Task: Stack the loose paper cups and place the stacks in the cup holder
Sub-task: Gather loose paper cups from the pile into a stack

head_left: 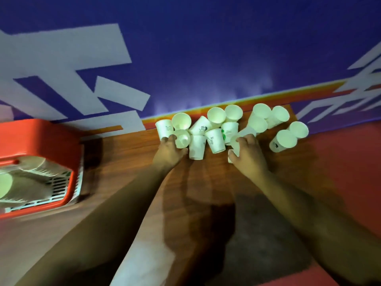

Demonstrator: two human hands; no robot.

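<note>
Cups (215,140) in a heap, far on table (127,162); print too blurred to read. Stacks (26,182) in red holder (41,133), left. Gripping one cup (181,139) with left hand (168,154), another with right hand (250,156).

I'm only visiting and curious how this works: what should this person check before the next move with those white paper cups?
1. Left hand grips a white paper cup: ok.
2. Right hand grips a second white paper cup: ok.
3. Both face the same way for nesting: cannot tell, blurred.
4. Loose cups all stacked: not ok, many scattered on the brown wooden table.
5. Red plastic cup holder has room: cannot tell; cup stacks already lie inside.
</note>
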